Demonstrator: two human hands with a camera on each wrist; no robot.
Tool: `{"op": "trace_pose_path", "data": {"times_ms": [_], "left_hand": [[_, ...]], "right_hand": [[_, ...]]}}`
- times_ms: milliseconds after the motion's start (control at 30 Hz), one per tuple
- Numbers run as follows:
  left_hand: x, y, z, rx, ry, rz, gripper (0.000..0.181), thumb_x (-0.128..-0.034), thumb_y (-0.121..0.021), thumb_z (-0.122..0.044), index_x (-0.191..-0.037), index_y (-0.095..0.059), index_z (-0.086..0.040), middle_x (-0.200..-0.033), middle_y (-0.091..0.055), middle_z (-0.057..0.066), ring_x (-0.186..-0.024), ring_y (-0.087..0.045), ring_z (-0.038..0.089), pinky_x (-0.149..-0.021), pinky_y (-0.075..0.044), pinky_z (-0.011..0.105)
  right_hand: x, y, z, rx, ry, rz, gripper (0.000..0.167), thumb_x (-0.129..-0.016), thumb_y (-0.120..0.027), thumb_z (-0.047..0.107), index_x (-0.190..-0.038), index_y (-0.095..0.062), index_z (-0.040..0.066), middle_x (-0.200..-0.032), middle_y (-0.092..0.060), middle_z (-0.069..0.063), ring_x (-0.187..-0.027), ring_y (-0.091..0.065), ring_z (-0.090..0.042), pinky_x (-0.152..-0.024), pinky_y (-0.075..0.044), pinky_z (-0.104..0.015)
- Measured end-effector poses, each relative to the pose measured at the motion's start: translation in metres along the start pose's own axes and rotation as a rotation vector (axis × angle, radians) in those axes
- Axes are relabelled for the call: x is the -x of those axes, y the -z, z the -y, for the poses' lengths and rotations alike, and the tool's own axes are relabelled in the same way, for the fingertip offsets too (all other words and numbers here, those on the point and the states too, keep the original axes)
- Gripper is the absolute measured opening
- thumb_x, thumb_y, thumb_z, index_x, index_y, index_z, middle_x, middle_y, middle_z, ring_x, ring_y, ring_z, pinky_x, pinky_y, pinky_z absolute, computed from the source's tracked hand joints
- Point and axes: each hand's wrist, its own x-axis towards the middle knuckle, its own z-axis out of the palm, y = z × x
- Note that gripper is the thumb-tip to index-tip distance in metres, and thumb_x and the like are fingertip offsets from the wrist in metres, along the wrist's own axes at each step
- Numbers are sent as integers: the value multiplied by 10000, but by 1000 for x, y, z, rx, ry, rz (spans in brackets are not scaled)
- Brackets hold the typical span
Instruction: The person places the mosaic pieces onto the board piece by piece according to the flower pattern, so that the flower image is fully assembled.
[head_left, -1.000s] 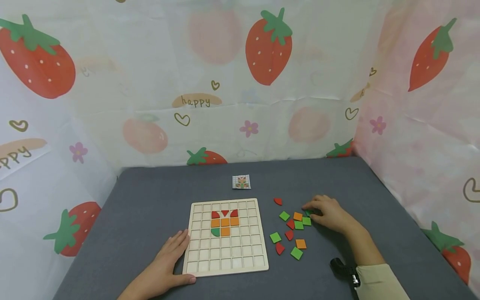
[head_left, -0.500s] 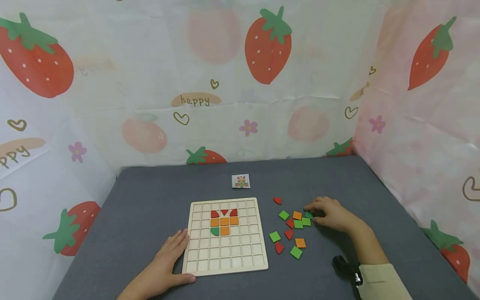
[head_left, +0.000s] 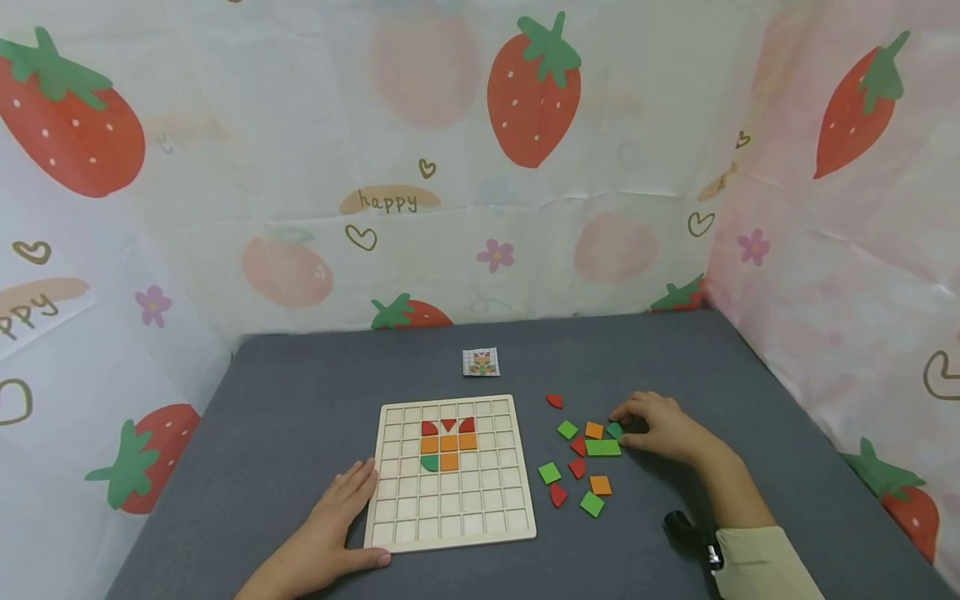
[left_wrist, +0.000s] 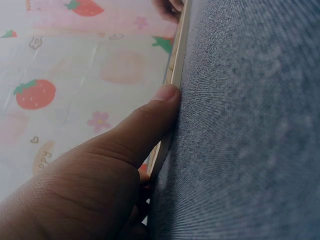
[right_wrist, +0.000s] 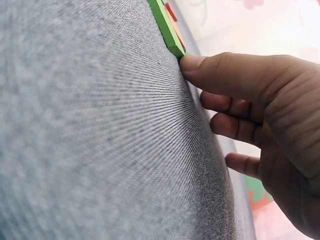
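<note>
A pale wooden grid board (head_left: 495, 500) lies on the table with red, orange and green tiles in its upper cells. Flat along its left edge rests my left hand (head_left: 322, 525), fingers straight, thumb touching the near corner; the left wrist view shows that thumb (left_wrist: 150, 117) against the board's rim. To the right, my right hand (head_left: 663, 427) pinches a dark green tile (head_left: 614, 430) between thumb and forefinger, low at the table; fingers partly hide it. Two light green square tiles (head_left: 602, 447) lie side by side just below, near the thumb.
Loose tiles surround the right hand's spot: orange squares (head_left: 601, 485), red pieces (head_left: 558, 496) and more light green squares (head_left: 592, 504). A small pattern card (head_left: 481, 362) lies beyond the board. A black strap (head_left: 690, 531) hangs by the right sleeve. Strawberry-printed cloth walls enclose the table.
My right hand has shifted slightly, with the dark green tile a little left now. The two light green squares, stepped before, now line up edge to edge. My left hand stays put.
</note>
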Motion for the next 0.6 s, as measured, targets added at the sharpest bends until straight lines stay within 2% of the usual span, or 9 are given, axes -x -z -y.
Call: {"op": "trace_pose_path", "data": {"times_ms": [267,600], "left_hand": [[1,0,-1,-1,-5,-7,1212,-754,-762,-710,-1622,-253,-34,-1703,-172,169,-1568,-114,428,-1057,151,-1],[1,0,-4,-2,-5,-14,1217,-750,-760,-718,-1620,-257,-33,-1706,-174,155,-1572,-115,415,-1064,148,10]], "right_hand": [[2,-1,0,-42,16,-2,358,-889,-815,274,-1234,-741,213,-1183,-659,22,-1166,-564,-283,-1000,-375,-635],[1,-3,-2,-26,48,14,252,-897,-806,256,-1143,-756,283,-1111,-640,108,-1117,-571,-232,-1001,-376,-618]]}}
